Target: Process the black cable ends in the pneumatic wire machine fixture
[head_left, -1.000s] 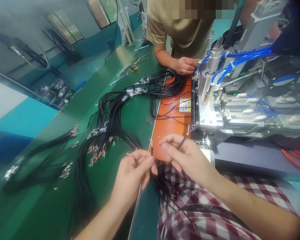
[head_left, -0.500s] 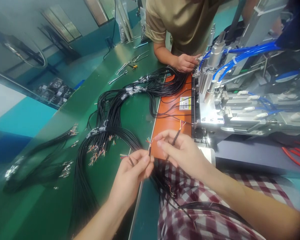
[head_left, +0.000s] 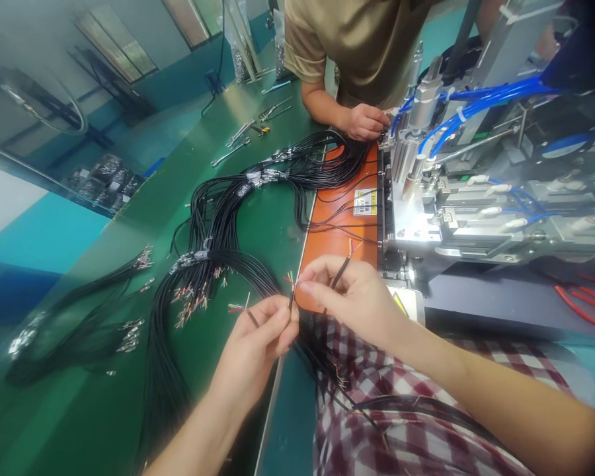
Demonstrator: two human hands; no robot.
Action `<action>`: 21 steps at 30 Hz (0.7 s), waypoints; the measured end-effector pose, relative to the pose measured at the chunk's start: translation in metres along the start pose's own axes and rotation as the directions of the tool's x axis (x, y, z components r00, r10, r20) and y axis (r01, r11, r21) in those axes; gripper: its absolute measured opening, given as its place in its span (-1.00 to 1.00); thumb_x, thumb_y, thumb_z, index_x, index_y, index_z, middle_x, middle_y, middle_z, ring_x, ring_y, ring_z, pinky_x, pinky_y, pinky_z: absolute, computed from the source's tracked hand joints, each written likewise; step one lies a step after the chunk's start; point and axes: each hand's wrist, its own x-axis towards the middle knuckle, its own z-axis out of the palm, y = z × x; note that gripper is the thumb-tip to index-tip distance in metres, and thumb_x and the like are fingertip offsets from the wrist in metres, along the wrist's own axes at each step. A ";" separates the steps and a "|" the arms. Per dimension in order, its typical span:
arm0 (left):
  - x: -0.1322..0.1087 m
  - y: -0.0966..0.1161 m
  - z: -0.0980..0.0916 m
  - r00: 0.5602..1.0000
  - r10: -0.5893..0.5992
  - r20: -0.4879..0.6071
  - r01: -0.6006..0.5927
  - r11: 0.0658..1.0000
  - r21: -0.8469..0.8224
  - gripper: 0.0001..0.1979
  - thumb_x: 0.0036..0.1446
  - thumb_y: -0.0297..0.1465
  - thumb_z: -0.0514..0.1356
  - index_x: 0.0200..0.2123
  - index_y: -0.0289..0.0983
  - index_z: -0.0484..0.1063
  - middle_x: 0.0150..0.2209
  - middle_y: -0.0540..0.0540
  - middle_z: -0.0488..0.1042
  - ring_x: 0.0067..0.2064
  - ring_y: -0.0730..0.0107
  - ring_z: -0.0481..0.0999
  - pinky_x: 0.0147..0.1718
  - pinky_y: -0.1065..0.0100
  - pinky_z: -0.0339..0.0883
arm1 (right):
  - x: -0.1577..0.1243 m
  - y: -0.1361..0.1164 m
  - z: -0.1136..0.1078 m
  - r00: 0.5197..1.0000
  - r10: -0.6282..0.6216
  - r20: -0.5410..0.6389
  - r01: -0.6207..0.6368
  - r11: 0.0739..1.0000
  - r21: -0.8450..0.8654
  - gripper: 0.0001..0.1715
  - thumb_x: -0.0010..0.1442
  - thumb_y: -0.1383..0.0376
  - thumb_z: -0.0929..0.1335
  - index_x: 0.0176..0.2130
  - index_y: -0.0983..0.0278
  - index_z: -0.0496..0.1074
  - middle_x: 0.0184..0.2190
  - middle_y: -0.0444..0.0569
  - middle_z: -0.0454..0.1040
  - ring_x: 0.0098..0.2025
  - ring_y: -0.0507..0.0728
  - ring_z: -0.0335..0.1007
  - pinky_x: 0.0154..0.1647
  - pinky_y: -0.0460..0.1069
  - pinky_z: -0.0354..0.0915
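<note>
My left hand (head_left: 254, 349) is closed on thin black cables (head_left: 250, 318) whose stripped coloured tips stick out above my fingers. My right hand (head_left: 356, 297) pinches another black cable (head_left: 341, 270) with bared red and yellow wire ends, held just in front of the orange plate (head_left: 337, 228) of the metal machine (head_left: 456, 198). The thumb and forefinger of the two hands nearly meet at a cable end (head_left: 290, 291). More black cables trail down across my checked lap (head_left: 371, 396).
Big bundles of black cables (head_left: 228, 218) sprawl over the green bench (head_left: 129, 396). A person in a tan shirt (head_left: 357, 46) works with a hand (head_left: 367, 121) at the machine's far end. Hand tools (head_left: 248, 135) lie at the back. Blue hoses (head_left: 476, 109) and red wires (head_left: 582, 304) lie right.
Both hands have drawn slightly up and closer together. The cable in my right hand has pulled back from the machine's front. The view has tilted a little.
</note>
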 end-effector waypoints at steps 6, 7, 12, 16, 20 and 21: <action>-0.002 0.003 0.001 0.999 0.038 0.027 -0.036 0.998 -0.052 -0.73 0.12 -0.26 0.23 -0.49 -0.32 0.33 -0.65 0.10 0.11 -0.58 0.62 -0.02 -0.59 0.53 -0.11 | -0.001 0.001 -0.001 0.994 0.083 0.069 -0.093 0.984 0.151 -0.84 0.18 0.19 0.37 -0.29 0.24 0.36 -0.55 -0.26 0.33 -0.63 -0.09 0.16 -0.61 -0.15 0.09; -0.002 0.004 0.001 0.998 0.059 0.008 -0.058 0.996 -0.069 -0.73 0.12 -0.25 0.24 -0.48 -0.31 0.33 -0.65 0.11 0.10 -0.57 0.62 -0.01 -0.60 0.54 -0.09 | -0.002 0.000 -0.001 0.988 0.106 0.115 -0.127 0.972 0.198 -0.80 0.15 0.18 0.39 -0.29 0.23 0.33 -0.56 -0.27 0.33 -0.64 -0.10 0.16 -0.62 -0.15 0.09; -0.001 0.012 0.004 0.978 0.180 -0.100 -0.182 0.983 -0.008 -0.74 0.00 -0.25 0.35 -0.36 -0.28 0.40 -0.54 0.11 0.20 -0.56 0.67 0.15 -0.58 0.58 0.08 | -0.006 -0.006 0.002 0.863 0.212 0.459 -0.384 0.866 0.321 -0.64 -0.02 0.16 0.51 -0.42 0.30 0.33 -0.63 -0.22 0.42 -0.55 -0.05 0.37 -0.47 -0.14 0.22; 0.000 0.014 0.007 0.982 0.189 0.017 -0.190 0.977 0.102 -0.77 -0.08 -0.33 0.40 -0.40 -0.29 0.44 -0.61 0.11 0.27 -0.57 0.59 0.34 -0.55 0.53 0.25 | -0.010 -0.004 0.011 0.830 0.294 0.475 -0.470 0.826 0.310 -0.59 -0.08 0.13 0.54 -0.47 0.32 0.33 -0.62 -0.20 0.45 -0.55 -0.04 0.41 -0.47 -0.13 0.23; -0.002 0.010 0.008 0.993 0.107 0.053 -0.111 0.990 0.081 -0.79 -0.03 -0.35 0.37 -0.47 -0.29 0.40 -0.62 0.07 0.36 -0.63 0.49 0.41 -0.63 0.48 0.26 | -0.016 0.002 0.015 0.844 0.324 0.427 -0.466 0.836 0.288 -0.59 -0.06 0.13 0.53 -0.45 0.30 0.31 -0.63 -0.21 0.45 -0.51 -0.02 0.44 -0.39 -0.11 0.28; -0.002 0.009 0.007 0.994 0.094 0.047 -0.097 0.992 0.079 -0.79 -0.02 -0.33 0.36 -0.47 -0.29 0.41 -0.60 0.05 0.38 -0.63 0.47 0.42 -0.62 0.46 0.27 | -0.017 0.002 0.013 0.849 0.320 0.420 -0.453 0.850 0.268 -0.59 -0.05 0.13 0.53 -0.43 0.30 0.32 -0.61 -0.21 0.46 -0.49 -0.01 0.45 -0.38 -0.10 0.29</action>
